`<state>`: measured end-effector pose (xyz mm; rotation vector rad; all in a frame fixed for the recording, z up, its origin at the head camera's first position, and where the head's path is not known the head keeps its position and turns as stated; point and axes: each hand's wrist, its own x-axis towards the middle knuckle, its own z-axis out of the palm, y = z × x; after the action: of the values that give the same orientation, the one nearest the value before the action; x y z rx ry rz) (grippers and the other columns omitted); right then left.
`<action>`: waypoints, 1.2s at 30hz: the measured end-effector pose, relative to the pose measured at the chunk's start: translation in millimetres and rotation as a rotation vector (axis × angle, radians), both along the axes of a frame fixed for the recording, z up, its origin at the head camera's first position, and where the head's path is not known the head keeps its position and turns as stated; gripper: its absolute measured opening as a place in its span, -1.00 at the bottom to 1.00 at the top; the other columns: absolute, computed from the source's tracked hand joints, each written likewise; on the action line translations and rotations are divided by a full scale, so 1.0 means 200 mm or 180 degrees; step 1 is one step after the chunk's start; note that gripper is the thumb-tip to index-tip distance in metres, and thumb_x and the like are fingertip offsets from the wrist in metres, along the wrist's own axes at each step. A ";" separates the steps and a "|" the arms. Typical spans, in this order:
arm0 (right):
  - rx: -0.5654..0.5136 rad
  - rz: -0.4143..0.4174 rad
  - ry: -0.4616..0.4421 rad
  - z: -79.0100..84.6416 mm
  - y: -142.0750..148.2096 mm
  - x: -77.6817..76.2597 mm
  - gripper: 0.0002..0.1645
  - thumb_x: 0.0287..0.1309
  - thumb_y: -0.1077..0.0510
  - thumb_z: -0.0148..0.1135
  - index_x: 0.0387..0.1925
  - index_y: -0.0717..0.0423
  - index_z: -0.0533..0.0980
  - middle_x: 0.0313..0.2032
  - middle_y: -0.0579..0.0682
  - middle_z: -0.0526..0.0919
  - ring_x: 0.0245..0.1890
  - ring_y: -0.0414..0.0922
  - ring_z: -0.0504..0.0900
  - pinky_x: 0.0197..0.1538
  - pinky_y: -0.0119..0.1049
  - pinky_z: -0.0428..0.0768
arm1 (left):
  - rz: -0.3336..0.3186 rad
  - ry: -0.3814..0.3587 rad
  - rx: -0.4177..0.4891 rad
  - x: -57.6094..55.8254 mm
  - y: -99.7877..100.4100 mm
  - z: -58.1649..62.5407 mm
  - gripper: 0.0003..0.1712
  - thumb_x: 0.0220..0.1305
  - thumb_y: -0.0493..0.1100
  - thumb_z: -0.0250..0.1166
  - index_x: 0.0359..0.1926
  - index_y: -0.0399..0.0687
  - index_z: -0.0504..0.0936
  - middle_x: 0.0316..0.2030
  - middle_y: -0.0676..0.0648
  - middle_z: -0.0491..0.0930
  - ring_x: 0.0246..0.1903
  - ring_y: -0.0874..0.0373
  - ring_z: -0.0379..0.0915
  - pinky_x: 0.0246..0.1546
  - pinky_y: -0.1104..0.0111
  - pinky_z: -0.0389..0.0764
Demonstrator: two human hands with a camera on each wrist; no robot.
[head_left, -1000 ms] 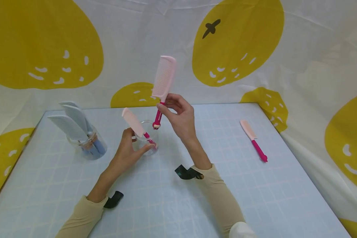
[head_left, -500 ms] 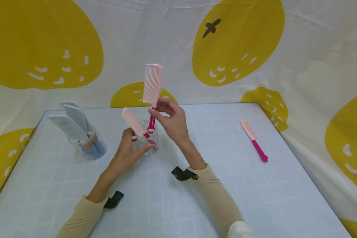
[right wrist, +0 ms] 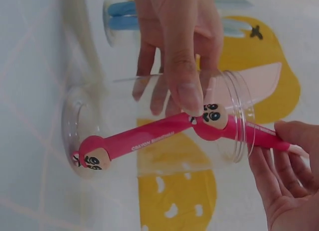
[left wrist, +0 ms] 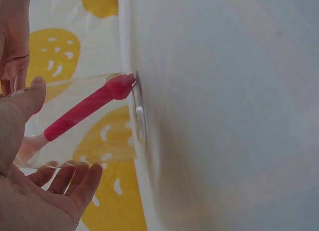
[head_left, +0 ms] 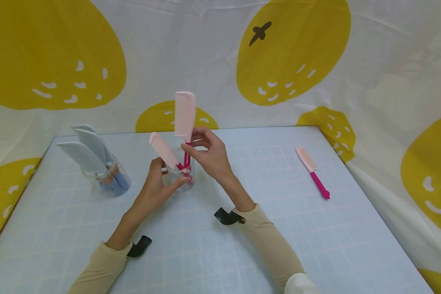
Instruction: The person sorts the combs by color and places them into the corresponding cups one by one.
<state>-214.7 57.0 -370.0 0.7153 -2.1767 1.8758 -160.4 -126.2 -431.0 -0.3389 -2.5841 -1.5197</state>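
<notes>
My left hand grips a clear jar standing on the table, thumb on the near side and fingers behind. Inside the jar leans a pink comb, its magenta handle slanting down to the bottom and its toothed part sticking out over the left rim. My right hand pinches a second pink comb by its magenta handle, holding it upright. In the right wrist view, that handle's cartoon-face end is inside the jar's mouth, well above the bottom.
At the left stands another clear jar with several light blue combs in it. A third pink comb lies on the table at the right. A white curtain with yellow patterns hangs behind the table.
My right hand has moved left and down with the pink comb, and the handle's end has entered the jar. The left hand stays on the jar.
</notes>
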 end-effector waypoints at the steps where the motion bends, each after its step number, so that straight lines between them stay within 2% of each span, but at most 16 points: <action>1: 0.0015 0.0004 -0.0009 0.00 0.00 0.00 -0.50 0.22 0.28 0.45 0.16 0.23 0.48 -0.01 0.12 0.66 -0.09 -0.07 0.73 0.01 -0.26 0.71 | 0.0004 -0.0006 -0.0005 0.00 0.00 0.00 0.07 0.21 -0.09 0.54 0.50 -0.23 0.03 0.34 -0.31 0.19 0.30 -0.19 0.22 0.31 -0.14 0.39; 5: 0.0051 0.0023 0.0012 -0.01 0.00 0.00 -0.40 0.26 0.25 0.43 0.26 0.17 0.41 0.01 0.12 0.66 -0.12 -0.07 0.75 -0.02 -0.27 0.72 | 0.0024 -0.0032 -0.0012 0.00 0.00 0.00 0.09 0.21 -0.09 0.54 0.51 -0.21 0.01 0.34 -0.30 0.19 0.30 -0.20 0.23 0.31 -0.14 0.40; 8: 0.0032 0.0062 0.0057 -0.02 0.00 0.00 -0.42 0.31 0.23 0.39 0.29 0.17 0.39 0.02 0.13 0.67 -0.13 -0.05 0.75 -0.03 -0.25 0.73 | 0.0028 -0.0008 0.0000 0.00 0.00 0.00 0.09 0.20 -0.10 0.55 0.51 -0.21 0.01 0.33 -0.30 0.19 0.30 -0.19 0.23 0.29 -0.14 0.41; 12: 0.0075 0.0118 0.0064 -0.01 0.01 0.00 -0.51 0.34 0.23 0.35 0.23 0.20 0.43 -0.01 0.13 0.67 -0.13 -0.04 0.75 -0.06 -0.25 0.74 | 0.0016 0.0004 0.0014 0.00 0.00 0.01 0.08 0.20 -0.08 0.55 0.50 -0.22 0.03 0.33 -0.31 0.20 0.31 -0.19 0.22 0.29 -0.15 0.41; 22: 0.0459 0.0330 0.0049 0.01 0.06 0.00 -0.69 0.32 0.19 0.38 0.03 0.20 0.56 -0.10 0.05 0.72 -0.13 -0.13 0.72 -0.01 -0.28 0.71 | 0.0040 -0.0020 0.0024 0.00 0.00 0.00 0.06 0.23 -0.02 0.53 0.50 -0.17 0.04 0.36 -0.28 0.18 0.32 -0.17 0.21 0.31 -0.13 0.40; 28: 0.0638 0.0452 -0.0054 0.02 0.08 -0.01 -0.70 0.33 0.14 0.38 0.01 0.19 0.62 -0.12 0.01 0.74 -0.16 -0.15 0.72 -0.03 -0.28 0.71 | 0.0024 0.0041 0.0033 0.00 0.01 -0.01 0.06 0.20 -0.07 0.55 0.49 -0.18 0.05 0.33 -0.28 0.20 0.30 -0.17 0.22 0.29 -0.13 0.41; 33: 0.0858 0.0549 0.0001 0.03 0.10 -0.01 -0.73 0.31 0.13 0.41 -0.03 0.18 0.67 -0.20 -0.03 0.76 -0.22 -0.18 0.73 -0.04 -0.32 0.71 | -0.0003 0.0098 0.0042 0.00 0.00 -0.01 0.05 0.18 -0.12 0.56 0.48 -0.20 0.06 0.30 -0.29 0.21 0.27 -0.17 0.24 0.24 -0.13 0.43; 36: 0.0871 0.0609 0.0033 0.03 0.11 -0.02 -0.75 0.30 0.15 0.41 -0.05 0.19 0.69 -0.22 -0.03 0.76 -0.24 -0.19 0.72 -0.05 -0.31 0.71 | -0.0016 0.0127 0.0046 0.00 0.00 0.00 0.06 0.17 -0.12 0.57 0.47 -0.20 0.06 0.29 -0.29 0.22 0.28 -0.17 0.23 0.23 -0.13 0.43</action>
<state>-218.3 78.4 -364.4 1.0131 -2.4649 1.6644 -160.1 -126.4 -432.0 -0.3707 -2.5426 -1.5167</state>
